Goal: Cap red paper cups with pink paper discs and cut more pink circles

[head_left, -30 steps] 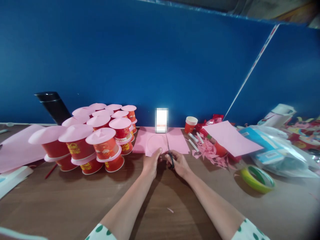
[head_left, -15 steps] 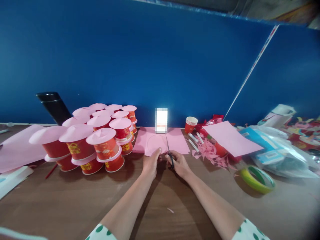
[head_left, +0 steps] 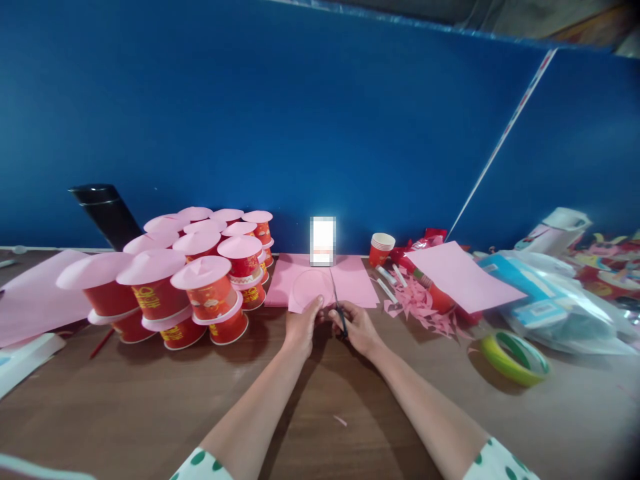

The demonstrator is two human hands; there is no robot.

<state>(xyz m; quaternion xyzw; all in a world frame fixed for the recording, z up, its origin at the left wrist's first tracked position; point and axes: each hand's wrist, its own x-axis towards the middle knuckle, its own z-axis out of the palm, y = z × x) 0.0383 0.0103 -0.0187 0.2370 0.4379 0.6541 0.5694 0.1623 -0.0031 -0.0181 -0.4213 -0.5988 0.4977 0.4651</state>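
My left hand (head_left: 303, 325) pinches the near edge of a pink paper sheet (head_left: 311, 288) with a round outline drawn on it. My right hand (head_left: 358, 329) is closed on the dark handles of a pair of scissors (head_left: 342, 321). The blades point away from me along the sheet's right edge, beside the circle. Under and behind the sheet lie larger pink papers (head_left: 357, 280), and an upright blurred-out white rectangle (head_left: 323, 241) stands at their far edge. Both hands are close together above the table.
To the left, red paper cups (head_left: 159, 299) with pink cone tops stand in two tiers before a black flask (head_left: 107, 213). On the right are stacked cups (head_left: 383, 250), pink scraps (head_left: 420, 303), a loose pink sheet (head_left: 463, 277), yellow-green tape (head_left: 515, 360) and plastic bags (head_left: 565, 313).
Almost nothing differs. The view has shifted very slightly, and both hands keep their places on the paper and scissors.
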